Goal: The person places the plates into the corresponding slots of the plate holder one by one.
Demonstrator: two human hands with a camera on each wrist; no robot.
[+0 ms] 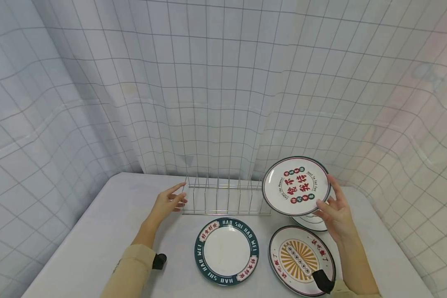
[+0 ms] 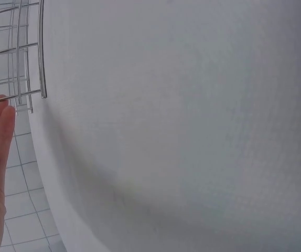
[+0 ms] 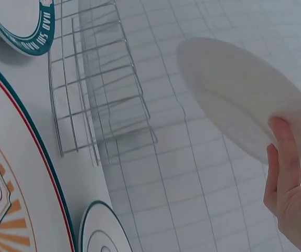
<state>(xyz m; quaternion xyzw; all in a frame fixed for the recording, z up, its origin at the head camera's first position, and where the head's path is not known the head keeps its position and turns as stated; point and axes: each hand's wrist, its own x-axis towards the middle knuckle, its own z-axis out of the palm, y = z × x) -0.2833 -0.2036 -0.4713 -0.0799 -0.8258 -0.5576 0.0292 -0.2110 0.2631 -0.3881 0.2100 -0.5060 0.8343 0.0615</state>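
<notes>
My right hand (image 1: 337, 213) pinches the lower right rim of a white plate (image 1: 296, 186) with red characters and a dark rim, thumb on its face. The right wrist view shows the fingers against the plain underside of this raised, tilted plate (image 3: 239, 94). At the left end of a wire dish rack (image 1: 227, 214) is my left hand (image 1: 168, 205), index finger extended. In the left wrist view its fairly straight fingers (image 2: 1, 142) reach the end wire of the rack (image 2: 42, 52). The thumb is out of sight there.
A plate with a wide green rim (image 1: 199, 252) lies in front of the rack. To its right lies a plate with an orange sunburst (image 1: 298, 258). Another white plate (image 1: 313, 223) lies partly under the raised one in view. A gridded white curtain (image 1: 223, 103) hangs behind the table (image 1: 108, 219).
</notes>
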